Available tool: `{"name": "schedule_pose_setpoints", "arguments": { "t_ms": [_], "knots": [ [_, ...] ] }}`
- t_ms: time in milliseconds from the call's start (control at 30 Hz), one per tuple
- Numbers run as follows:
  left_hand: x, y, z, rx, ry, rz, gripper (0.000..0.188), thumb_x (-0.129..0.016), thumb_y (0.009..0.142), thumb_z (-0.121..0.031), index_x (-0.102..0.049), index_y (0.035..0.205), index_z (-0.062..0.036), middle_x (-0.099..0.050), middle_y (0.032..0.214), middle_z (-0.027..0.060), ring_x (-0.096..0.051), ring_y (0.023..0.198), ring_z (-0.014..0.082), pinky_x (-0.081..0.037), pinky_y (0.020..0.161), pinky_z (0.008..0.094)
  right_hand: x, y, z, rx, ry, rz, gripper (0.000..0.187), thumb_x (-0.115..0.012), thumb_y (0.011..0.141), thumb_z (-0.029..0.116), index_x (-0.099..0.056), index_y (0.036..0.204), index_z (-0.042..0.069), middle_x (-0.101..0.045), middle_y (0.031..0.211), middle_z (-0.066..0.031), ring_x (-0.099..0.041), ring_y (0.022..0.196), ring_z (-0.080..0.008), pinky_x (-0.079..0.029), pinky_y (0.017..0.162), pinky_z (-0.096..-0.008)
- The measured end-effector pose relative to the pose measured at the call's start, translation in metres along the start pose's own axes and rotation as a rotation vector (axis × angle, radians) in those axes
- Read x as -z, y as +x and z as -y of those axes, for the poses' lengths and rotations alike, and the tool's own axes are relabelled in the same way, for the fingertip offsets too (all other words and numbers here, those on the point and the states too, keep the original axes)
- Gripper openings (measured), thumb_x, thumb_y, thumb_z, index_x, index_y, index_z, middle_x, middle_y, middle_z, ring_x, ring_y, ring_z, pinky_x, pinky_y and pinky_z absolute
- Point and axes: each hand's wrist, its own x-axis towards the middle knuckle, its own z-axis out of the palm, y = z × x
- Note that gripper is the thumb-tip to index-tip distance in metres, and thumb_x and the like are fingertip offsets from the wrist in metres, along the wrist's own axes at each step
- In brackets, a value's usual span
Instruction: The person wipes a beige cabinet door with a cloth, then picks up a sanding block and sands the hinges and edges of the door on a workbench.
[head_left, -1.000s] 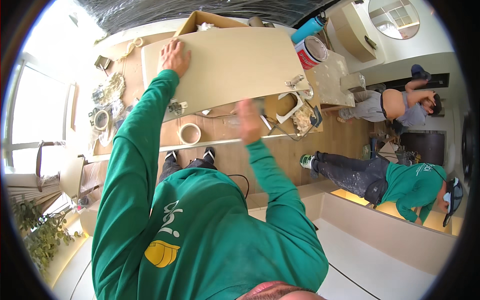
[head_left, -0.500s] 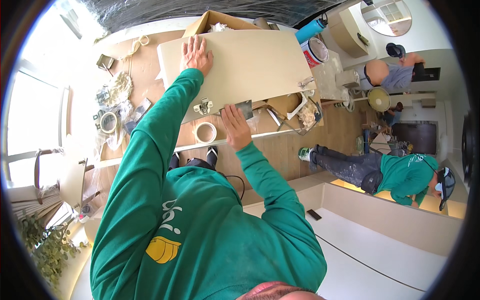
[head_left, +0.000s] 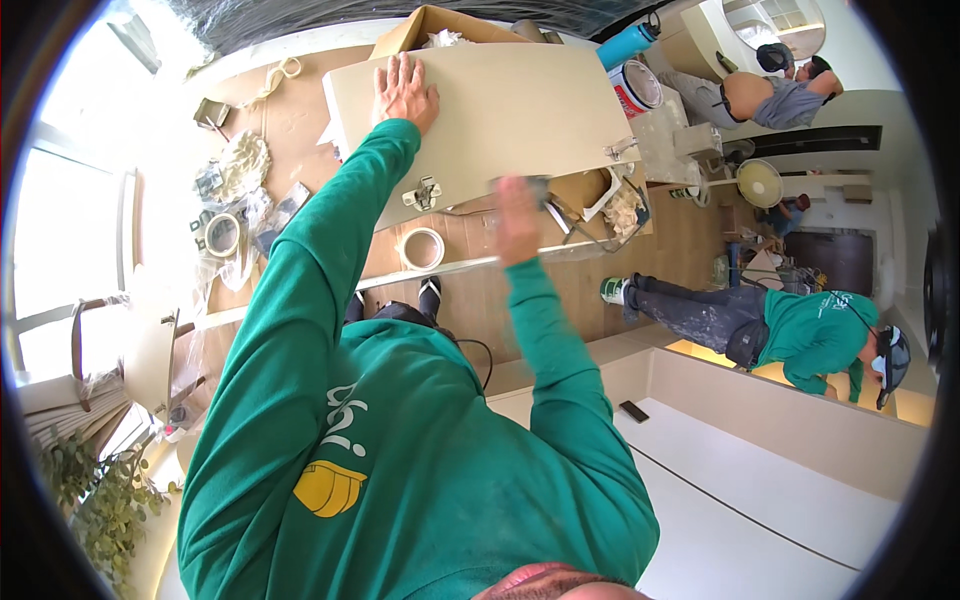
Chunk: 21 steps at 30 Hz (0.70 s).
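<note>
A beige cabinet door [head_left: 510,110] lies on the workbench, with a metal hinge [head_left: 422,194] near its left front corner and another hinge [head_left: 621,149] at the right. Fingers stretched, my left hand [head_left: 405,95] rests flat on the door's upper left part. My right hand [head_left: 516,220], smeared by motion, is at the door's near edge, between the two hinges. It holds a dark grey piece of sandpaper [head_left: 537,187], partly hidden by the fingers. A roll of tape [head_left: 422,249] lies on the bench by the near edge, left of my right hand.
Paint bucket [head_left: 637,86] and blue bottle [head_left: 627,44] stand beyond the door's right end. Behind it is a cardboard box [head_left: 428,28]. Crumpled plastic and another tape roll [head_left: 222,234] lie left. A co-worker in green [head_left: 815,330] bends over at right; other people are farther back.
My right hand has slid rightward along the door's near edge with the sandpaper. My left hand keeps its place on the door, which sits slightly farther right in the picture.
</note>
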Motion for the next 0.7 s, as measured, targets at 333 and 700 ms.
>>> {"name": "schedule_pose_setpoints", "arguments": {
  "t_ms": [333, 700],
  "knots": [
    [0.009, -0.003, 0.000, 0.033, 0.110, 0.027, 0.063, -0.049, 0.102, -0.041, -0.044, 0.155, -0.0076, -0.032, 0.167, 0.0170, -0.025, 0.157, 0.0338, -0.015, 0.129, 0.0516, -0.015, -0.004, 0.075, 0.000, 0.223, 0.034, 0.066, -0.051, 0.088, -0.003, -0.048, 0.154, 0.002, -0.045, 0.160, -0.0172, -0.039, 0.151, -0.0336, -0.027, 0.126, -0.0509],
    [-0.003, 0.000, 0.007, -0.004, 0.062, -0.013, 0.063, -0.052, 0.099, -0.040, -0.048, 0.153, -0.0074, -0.035, 0.165, 0.0177, -0.027, 0.156, 0.0345, -0.015, 0.128, 0.0529, -0.022, -0.011, 0.054, 0.075, 0.234, -0.014, 0.071, -0.058, 0.081, -0.002, -0.050, 0.152, 0.002, -0.047, 0.159, -0.0178, -0.042, 0.149, -0.0350, -0.030, 0.125, -0.0530]
  ]
}}
